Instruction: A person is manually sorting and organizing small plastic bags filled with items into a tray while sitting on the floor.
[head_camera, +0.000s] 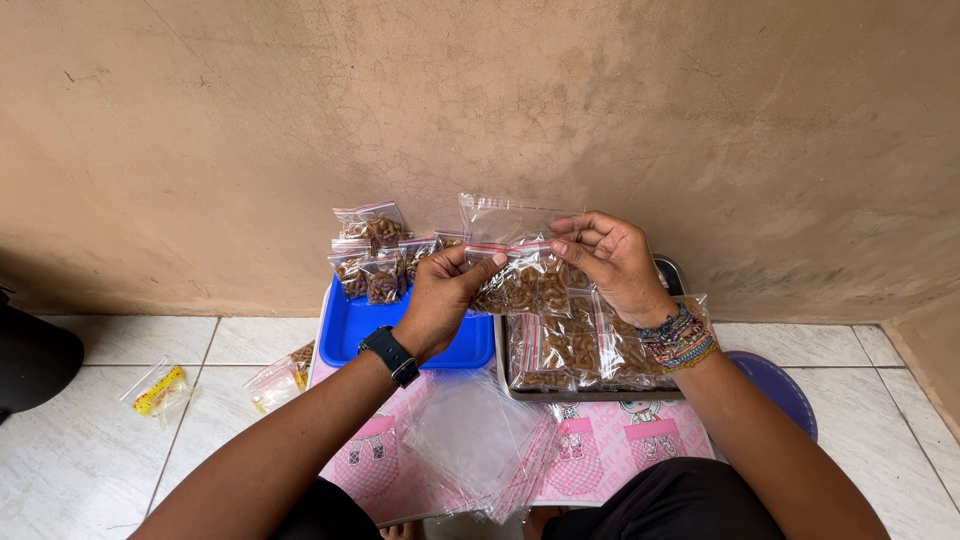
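while both hands, left hand (440, 295) and right hand (612, 262), pinch one filled zip bag (520, 280), one blue tray (360, 335) sits below.

The right hand (612, 262) and the held bag (520, 272) hid most of the metal tray (590, 394) of filled packets behind them, the dark object (35, 360) at the left was cut off by the edge, and the small packet (160, 390) on the floor was too small to tell.

1. Bare tiles (90, 470) at left lie open, save one small packet (160, 390).
2. Filled bags (372, 262) crowd the blue tray's (350, 335) far end (wall right behind).
3. Empty bags (480, 445) cover the near mat (620, 450).
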